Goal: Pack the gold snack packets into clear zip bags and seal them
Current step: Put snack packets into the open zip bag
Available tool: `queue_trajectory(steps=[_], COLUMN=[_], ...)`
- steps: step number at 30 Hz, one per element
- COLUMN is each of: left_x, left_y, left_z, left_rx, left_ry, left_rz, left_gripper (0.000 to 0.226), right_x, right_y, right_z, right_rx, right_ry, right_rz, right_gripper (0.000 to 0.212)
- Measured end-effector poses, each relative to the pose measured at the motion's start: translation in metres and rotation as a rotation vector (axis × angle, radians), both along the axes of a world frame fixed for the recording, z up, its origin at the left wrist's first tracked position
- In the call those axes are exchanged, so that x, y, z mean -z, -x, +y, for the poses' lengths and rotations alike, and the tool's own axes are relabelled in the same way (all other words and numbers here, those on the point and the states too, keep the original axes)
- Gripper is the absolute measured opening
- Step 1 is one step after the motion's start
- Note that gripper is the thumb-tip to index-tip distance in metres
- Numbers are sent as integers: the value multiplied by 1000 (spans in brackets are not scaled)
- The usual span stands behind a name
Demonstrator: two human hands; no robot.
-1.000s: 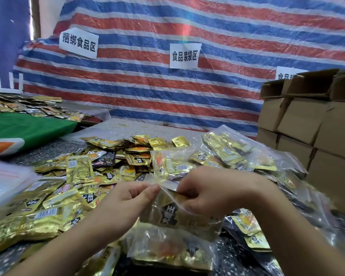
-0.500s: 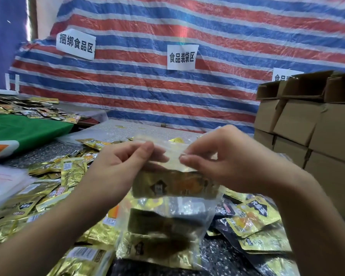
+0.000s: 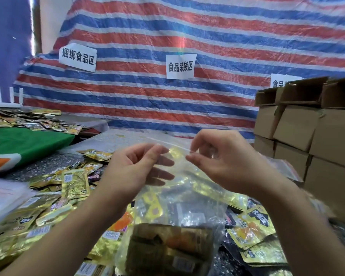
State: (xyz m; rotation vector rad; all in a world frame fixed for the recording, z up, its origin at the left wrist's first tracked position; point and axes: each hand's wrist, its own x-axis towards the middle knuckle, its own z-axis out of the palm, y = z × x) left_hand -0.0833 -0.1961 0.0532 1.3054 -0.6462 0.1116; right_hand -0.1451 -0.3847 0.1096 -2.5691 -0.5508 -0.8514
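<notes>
Cardboard boxes (image 3: 307,132) right, loose gold packets (image 3: 74,184) left.

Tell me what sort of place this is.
Likely a makeshift food-packing workshop: loose gold packets heaped on the table, stacked cardboard boxes at the right, and paper area signs taped to a striped tarp backdrop.

Gold packets (image 3: 74,183); clear bag (image 3: 179,206); red-blue-white striped tarp (image 3: 187,36); brown boxes (image 3: 299,126); green cloth (image 3: 24,142).
</notes>
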Motion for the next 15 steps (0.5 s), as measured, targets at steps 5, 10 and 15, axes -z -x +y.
queue_trajectory(steps=[5,10,15], left_x=[9,1,-10], left_y=[-3,-2,-9], left_z=[-2,-4,-10], left_rx=[-31,-77,-164], left_ry=[20,-3,-73], left_rz=[-6,-87,-228], left_gripper=[23,33,34], right_x=[4,5,3], right_y=[-7,-7,-8], right_z=[5,12,13], right_rx=[77,133,142], right_ry=[35,7,-34], right_rz=[-98,-63,-56], right_gripper=[30,31,24])
